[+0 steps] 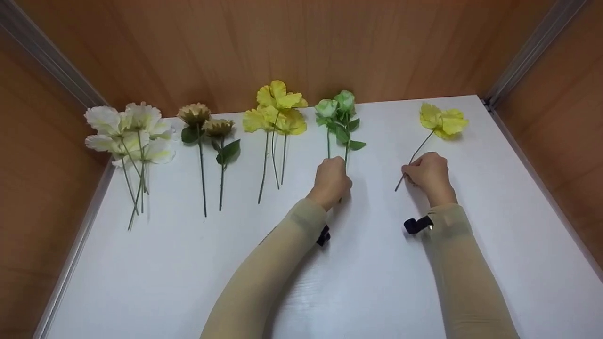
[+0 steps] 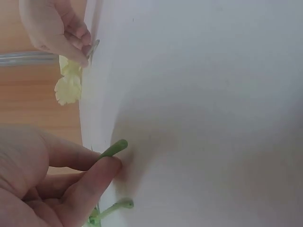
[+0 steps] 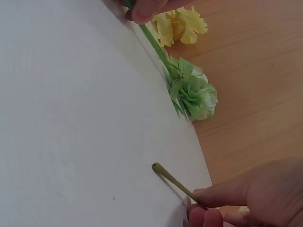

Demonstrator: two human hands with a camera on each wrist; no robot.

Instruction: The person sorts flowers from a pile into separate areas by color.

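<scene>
My left hand [image 1: 331,182] pinches the stem of one green artificial rose [image 1: 346,101] between thumb and fingertips. Beside it lies a second green rose [image 1: 326,108]; its stem end [image 2: 124,203] shows apart from the fingers in the left wrist view. Farther right, my right hand [image 1: 429,175] pinches the stem of a yellow flower [image 1: 443,121] near its lower end. That stem's tip [image 3: 158,168] sticks out past the fingers in the right wrist view, just over the table. The yellow bloom points away from me, toward the back right.
Left of the green roses lie several yellow flowers [image 1: 278,101], two brown flowers [image 1: 194,114] and a bunch of white flowers [image 1: 143,115], stems toward me. The white table [image 1: 165,282] is bounded by a wooden back panel [image 1: 301,47] and side panels.
</scene>
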